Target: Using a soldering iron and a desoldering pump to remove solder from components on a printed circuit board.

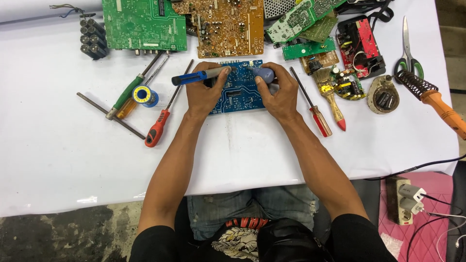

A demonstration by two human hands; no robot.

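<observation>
A blue circuit board [239, 93] lies flat on the white table [73, 145], between my two hands. My left hand [206, 90] grips a blue-handled soldering tool [196, 76] whose tip points right onto the board's top edge. My right hand [277, 92] is closed around a blue-grey rounded tool [264, 74], its nose aimed left at the same spot. Both hands rest on the board.
Green [144, 24] and brown [225, 26] circuit boards lie at the back. Screwdrivers [156, 128] and a solder spool [143, 95] sit left; a red screwdriver [318, 116], brush [330, 94], scissors [407, 53] and an orange soldering iron [434, 99] sit right. A power strip [407, 200] lies on the floor.
</observation>
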